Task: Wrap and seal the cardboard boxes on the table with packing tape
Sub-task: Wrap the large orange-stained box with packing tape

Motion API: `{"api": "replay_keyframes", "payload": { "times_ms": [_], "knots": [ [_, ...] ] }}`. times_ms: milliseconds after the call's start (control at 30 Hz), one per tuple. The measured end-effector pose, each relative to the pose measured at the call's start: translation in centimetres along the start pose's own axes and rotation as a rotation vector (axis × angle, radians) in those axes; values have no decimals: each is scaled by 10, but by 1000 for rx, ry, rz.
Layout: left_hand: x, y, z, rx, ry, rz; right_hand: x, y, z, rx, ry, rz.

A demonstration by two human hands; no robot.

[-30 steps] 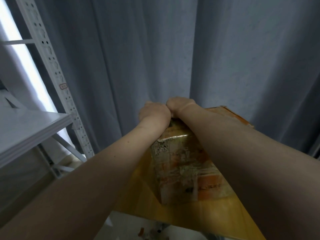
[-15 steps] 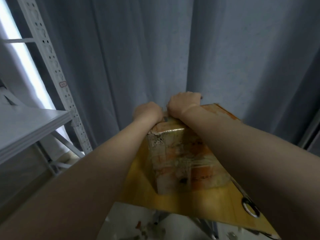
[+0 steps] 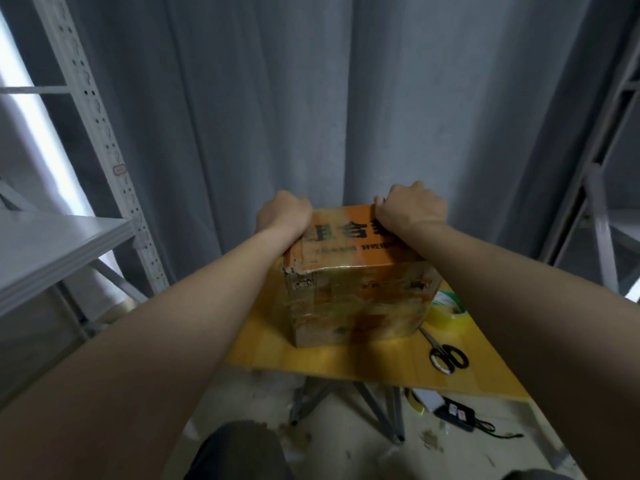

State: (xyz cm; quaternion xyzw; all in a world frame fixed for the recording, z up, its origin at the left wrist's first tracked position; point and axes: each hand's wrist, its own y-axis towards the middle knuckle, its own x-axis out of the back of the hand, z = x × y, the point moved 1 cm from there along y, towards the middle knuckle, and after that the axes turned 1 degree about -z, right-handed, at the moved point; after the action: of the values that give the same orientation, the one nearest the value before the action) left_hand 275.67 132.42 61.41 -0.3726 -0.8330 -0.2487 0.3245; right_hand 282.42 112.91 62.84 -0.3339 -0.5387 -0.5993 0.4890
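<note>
Both hands are on one cardboard box (image 3: 356, 278), at its far top edge. The left hand (image 3: 284, 214) is curled over the far-left corner and the right hand (image 3: 412, 209) is hooked over the far-right corner. Knuckles up, fingertips hidden behind the edge; both grip the box. Likely purpose: a hold at two corners gives leverage to tip or turn the box toward the body and bring up another face (or to press tape along the back seam; cannot tell which).

The box sits below and between the wrists on a table (image 3: 322, 356) of smooth yellow wood-grain. It is squarish, with orange print and black characters on top and a scuffed, torn near-left corner. The front face is glossy and wrinkled under clear tape, so it seems already wrapped.

Below the right forearm a yellow-green tape roll (image 3: 448, 315) lies just beside the box. The scissors (image 3: 446, 356), with metal blades and black loops, lie nearer the body. Both were probably left within the right hand's reach for the next strip. Beyond the hands hangs a grey curtain (image 3: 277, 98) in soft vertical folds.
</note>
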Motion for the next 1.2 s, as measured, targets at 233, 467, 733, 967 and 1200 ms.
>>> {"api": "replay_keyframes", "payload": {
  "times_ms": [233,467,733,967,1200],
  "knots": [
    [18,-30,-9,-18,-288,-181,14,-29,-22,-58,283,-149],
    [-10,-63,26,120,-11,64,-20,-69,-45,-154,304,120],
    [-21,-57,56,219,135,351,-40,-90,-1,77,-5,323],
    [-36,-32,83,170,227,313,-77,-114,65,340,151,354],
    [-61,5,98,-2,13,235,-100,-117,72,408,34,329]
  ]
}}
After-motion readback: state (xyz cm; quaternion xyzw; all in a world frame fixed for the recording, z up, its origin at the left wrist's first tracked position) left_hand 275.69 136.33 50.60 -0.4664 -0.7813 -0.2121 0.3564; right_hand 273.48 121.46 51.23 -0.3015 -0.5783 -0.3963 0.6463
